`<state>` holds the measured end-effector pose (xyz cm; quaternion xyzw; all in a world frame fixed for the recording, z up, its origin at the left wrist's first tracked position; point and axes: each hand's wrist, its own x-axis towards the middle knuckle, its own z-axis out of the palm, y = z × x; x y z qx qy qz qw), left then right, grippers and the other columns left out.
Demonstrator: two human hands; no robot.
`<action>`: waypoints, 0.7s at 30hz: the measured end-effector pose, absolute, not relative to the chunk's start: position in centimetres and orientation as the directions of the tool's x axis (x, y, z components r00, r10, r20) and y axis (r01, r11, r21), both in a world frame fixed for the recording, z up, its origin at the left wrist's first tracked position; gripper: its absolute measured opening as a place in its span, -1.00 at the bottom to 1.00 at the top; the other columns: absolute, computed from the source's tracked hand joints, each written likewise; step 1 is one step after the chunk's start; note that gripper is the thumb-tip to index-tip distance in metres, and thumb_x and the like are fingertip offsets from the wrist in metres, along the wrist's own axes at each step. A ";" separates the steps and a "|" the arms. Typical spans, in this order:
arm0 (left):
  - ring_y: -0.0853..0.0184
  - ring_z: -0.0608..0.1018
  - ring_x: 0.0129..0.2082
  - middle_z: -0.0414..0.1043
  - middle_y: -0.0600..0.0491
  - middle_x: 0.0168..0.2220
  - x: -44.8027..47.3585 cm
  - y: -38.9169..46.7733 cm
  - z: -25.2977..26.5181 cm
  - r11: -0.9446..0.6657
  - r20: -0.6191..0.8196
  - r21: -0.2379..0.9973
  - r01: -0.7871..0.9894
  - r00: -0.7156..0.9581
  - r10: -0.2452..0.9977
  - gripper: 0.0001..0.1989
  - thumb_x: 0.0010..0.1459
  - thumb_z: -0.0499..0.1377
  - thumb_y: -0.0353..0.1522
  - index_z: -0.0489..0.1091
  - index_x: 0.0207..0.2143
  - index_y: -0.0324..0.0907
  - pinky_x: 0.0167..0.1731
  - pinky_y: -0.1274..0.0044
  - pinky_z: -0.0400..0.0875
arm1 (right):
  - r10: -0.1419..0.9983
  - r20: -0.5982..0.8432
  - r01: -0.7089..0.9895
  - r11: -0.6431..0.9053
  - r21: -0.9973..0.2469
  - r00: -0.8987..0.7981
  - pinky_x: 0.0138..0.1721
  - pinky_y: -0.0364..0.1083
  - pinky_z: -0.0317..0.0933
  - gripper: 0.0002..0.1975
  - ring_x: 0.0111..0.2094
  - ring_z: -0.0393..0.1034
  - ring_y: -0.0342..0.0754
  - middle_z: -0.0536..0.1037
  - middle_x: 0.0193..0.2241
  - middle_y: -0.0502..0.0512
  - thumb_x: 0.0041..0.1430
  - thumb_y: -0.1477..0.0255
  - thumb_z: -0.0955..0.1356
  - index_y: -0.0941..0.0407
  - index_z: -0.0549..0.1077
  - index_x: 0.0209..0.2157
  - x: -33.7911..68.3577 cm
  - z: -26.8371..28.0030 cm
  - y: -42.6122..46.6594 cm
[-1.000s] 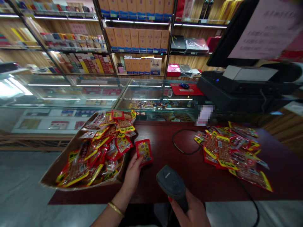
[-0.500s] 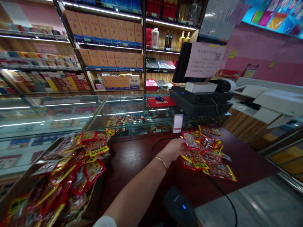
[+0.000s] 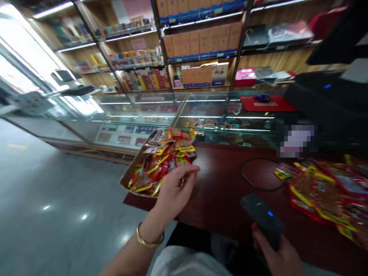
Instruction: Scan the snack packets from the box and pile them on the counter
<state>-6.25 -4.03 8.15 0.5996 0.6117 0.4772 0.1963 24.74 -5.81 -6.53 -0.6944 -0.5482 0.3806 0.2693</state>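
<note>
My left hand (image 3: 177, 188), with a gold bracelet (image 3: 149, 237) at the wrist, hovers over the near right side of a cardboard box (image 3: 124, 183). Its index finger is stretched out and no item shows in it. Red and yellow snack packets (image 3: 161, 163) fill the box in a loose heap. At the lower right, my right hand (image 3: 280, 255) is wrapped round a dark barcode scanner (image 3: 263, 214) with a blue light. Beyond the scanner, a second pile of snack packets (image 3: 324, 195) lies on the brown counter (image 3: 218, 191), blurred by motion.
A black cable (image 3: 243, 174) loops on the counter. Behind run glass display cases (image 3: 212, 109), with a mouse (image 3: 262, 98) on a red mat (image 3: 247, 103). Boxes (image 3: 201, 42) line the back shelves. Tiled floor (image 3: 71, 199) lies to the left.
My left hand has left the packet pile on the right and come over the box. The scanner, earlier with no hand visible on it, is now in my right hand. The view has swung left.
</note>
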 end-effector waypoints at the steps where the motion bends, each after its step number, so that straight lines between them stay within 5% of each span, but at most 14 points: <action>1: 0.27 0.62 -0.15 0.63 -0.02 -0.13 -9.0 -5.0 8.2 -0.095 0.373 0.726 0.681 -0.273 0.887 -0.76 0.27 0.13 -0.34 0.56 -0.10 -0.13 -0.04 0.44 0.47 | 0.971 -0.219 0.578 -0.235 -0.781 0.099 -0.48 -0.07 0.43 -0.57 -0.48 0.62 0.15 0.68 -0.58 0.14 -0.09 -0.07 0.43 0.03 0.59 -0.49 24.4 -6.8 -5.0; 6: 0.12 0.60 -0.05 0.61 -0.10 -0.04 -19.3 -8.2 6.6 0.363 0.320 0.351 0.863 -0.475 0.820 -0.65 0.28 0.08 -0.30 0.52 0.02 -0.19 0.04 0.29 0.45 | 0.982 -0.188 0.622 -0.169 -0.765 0.037 -0.47 -0.05 0.43 -0.55 -0.44 0.63 0.19 0.68 -0.53 0.17 -0.03 -0.09 0.38 0.02 0.59 -0.44 22.6 -7.0 -3.9; 10: 0.08 0.57 0.02 0.59 -0.16 0.01 -21.2 -7.5 4.5 0.367 0.227 0.200 0.909 -0.407 0.885 -0.61 0.26 0.07 -0.34 0.51 0.06 -0.25 0.10 0.28 0.41 | 0.994 -0.052 0.689 0.027 -0.724 -0.094 -0.42 -0.03 0.43 -0.59 -0.40 0.63 0.19 0.70 -0.44 0.17 0.03 -0.03 0.35 -0.02 0.63 -0.37 22.5 -7.0 -4.2; 15: 0.03 0.56 0.03 0.62 -0.16 -0.07 -21.5 -4.2 3.3 0.320 0.052 0.006 0.947 -0.320 0.946 -0.69 0.14 0.13 -0.43 0.60 -0.12 -0.20 0.08 0.28 0.41 | 0.990 -0.036 0.702 0.073 -0.708 -0.138 -0.40 0.00 0.42 -0.63 -0.40 0.62 0.20 0.69 -0.39 0.21 0.03 0.04 0.35 -0.01 0.65 -0.34 23.3 -7.2 -4.3; 18: 0.07 0.59 -0.02 0.64 -0.13 -0.13 -21.4 -3.9 3.8 0.352 0.098 0.061 0.934 -0.357 0.929 -0.69 0.23 0.05 -0.41 0.62 -0.22 -0.16 0.05 0.30 0.43 | 0.991 -0.061 0.700 0.042 -0.713 -0.121 -0.42 -0.01 0.43 -0.64 -0.39 0.63 0.21 0.70 -0.41 0.19 0.05 0.06 0.37 0.00 0.66 -0.30 23.5 -7.0 -4.7; 21: 0.12 0.58 -0.02 0.61 -0.09 -0.03 -20.1 -5.3 5.6 0.351 0.323 0.341 0.872 -0.459 0.828 -0.72 0.28 0.08 -0.30 0.59 -0.22 -0.16 0.08 0.31 0.43 | 0.993 -0.109 0.696 -0.042 -0.717 -0.052 -0.46 -0.01 0.43 -0.64 -0.43 0.63 0.22 0.70 -0.46 0.15 0.04 0.04 0.39 -0.01 0.65 -0.30 23.7 -6.7 -5.4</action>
